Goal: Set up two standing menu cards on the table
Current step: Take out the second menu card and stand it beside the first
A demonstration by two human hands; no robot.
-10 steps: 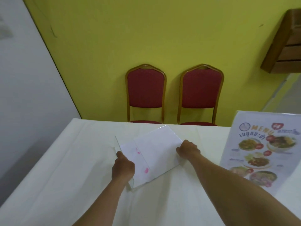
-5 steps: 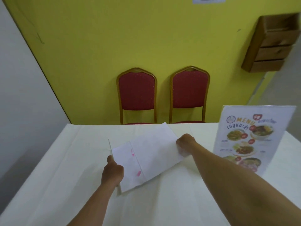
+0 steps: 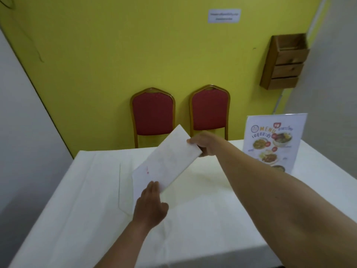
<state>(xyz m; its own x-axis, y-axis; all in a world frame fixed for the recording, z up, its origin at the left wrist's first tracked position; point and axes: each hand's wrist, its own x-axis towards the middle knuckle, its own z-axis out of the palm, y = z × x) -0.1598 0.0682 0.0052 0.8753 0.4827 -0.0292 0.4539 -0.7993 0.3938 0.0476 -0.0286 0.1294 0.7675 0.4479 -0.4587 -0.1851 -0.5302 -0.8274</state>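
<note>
One menu card [image 3: 274,144] stands upright in a clear holder at the table's right side, its printed food pictures facing me. A second menu sheet [image 3: 168,159] shows me its white back, tilted and raised off the cloth. My right hand [image 3: 204,147] grips its far right edge. My left hand [image 3: 150,206] holds its near lower corner. A clear acrylic holder [image 3: 125,190] sits on the cloth just left of my left hand, hard to make out; the sheet's lower left end seems to sit in it.
The white tablecloth [image 3: 202,219] covers the table. Behind its far edge two red chairs [image 3: 154,113] [image 3: 209,111] stand against a yellow wall. A wooden wall rack [image 3: 286,62] hangs at the upper right.
The white sheet has been lifted from lying nearly flat on the cloth to a raised tilt. My right hand rose with its far edge. My view has tipped upward.
</note>
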